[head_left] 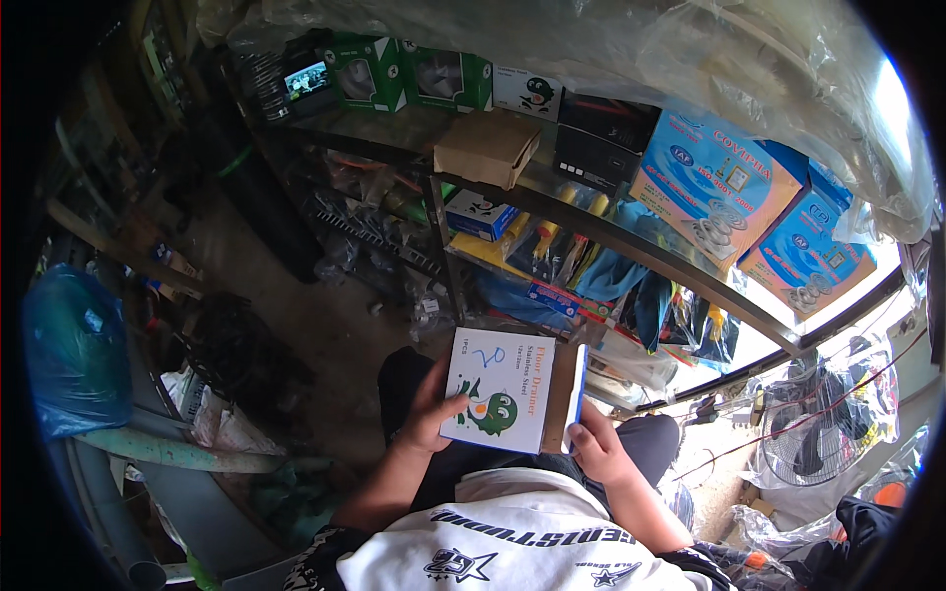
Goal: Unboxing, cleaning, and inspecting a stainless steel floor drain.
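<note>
Left hand [428,414] clamps white box [512,394] at its left edge, thumb on front; right hand [601,448] grips flap [579,389] at the right end. Stocked shelf [680,271] ahead.

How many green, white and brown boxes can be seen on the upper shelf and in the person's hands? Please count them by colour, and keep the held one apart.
Green boxes: 2
Held white box: 1
Shelf's white box: 1
Brown box: 1
Total: 5
</note>
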A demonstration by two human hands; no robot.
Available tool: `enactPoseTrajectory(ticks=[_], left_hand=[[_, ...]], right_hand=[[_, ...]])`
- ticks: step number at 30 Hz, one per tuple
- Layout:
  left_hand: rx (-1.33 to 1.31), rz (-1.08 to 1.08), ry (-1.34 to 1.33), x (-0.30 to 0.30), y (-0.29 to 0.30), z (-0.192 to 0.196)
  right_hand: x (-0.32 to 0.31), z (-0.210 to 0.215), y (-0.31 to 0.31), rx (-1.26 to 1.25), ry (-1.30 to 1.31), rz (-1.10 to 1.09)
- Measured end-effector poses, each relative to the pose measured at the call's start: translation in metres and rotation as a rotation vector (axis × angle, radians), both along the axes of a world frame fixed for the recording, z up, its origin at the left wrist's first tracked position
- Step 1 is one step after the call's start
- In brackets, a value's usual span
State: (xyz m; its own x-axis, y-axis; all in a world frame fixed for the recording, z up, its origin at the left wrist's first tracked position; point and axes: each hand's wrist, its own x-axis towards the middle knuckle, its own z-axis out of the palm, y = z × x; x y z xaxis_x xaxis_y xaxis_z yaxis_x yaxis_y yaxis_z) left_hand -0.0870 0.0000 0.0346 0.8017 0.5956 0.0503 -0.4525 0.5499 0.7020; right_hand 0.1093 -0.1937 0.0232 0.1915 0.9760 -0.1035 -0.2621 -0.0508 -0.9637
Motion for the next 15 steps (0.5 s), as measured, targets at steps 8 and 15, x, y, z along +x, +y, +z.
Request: enactPoseTrajectory(ticks=[8, 15], left_hand=[[0.074, 0.093, 0.053, 0.008, -0.009, -0.002], [0.058, 0.077, 0.050, 0.004, -0.010, -0.004]], right_hand=[[-0.014, 0.031, 0.015, 0.037, 0.289, -0.054], [-0.021, 0.034, 0.015, 0.030, 0.180, -0.133]])
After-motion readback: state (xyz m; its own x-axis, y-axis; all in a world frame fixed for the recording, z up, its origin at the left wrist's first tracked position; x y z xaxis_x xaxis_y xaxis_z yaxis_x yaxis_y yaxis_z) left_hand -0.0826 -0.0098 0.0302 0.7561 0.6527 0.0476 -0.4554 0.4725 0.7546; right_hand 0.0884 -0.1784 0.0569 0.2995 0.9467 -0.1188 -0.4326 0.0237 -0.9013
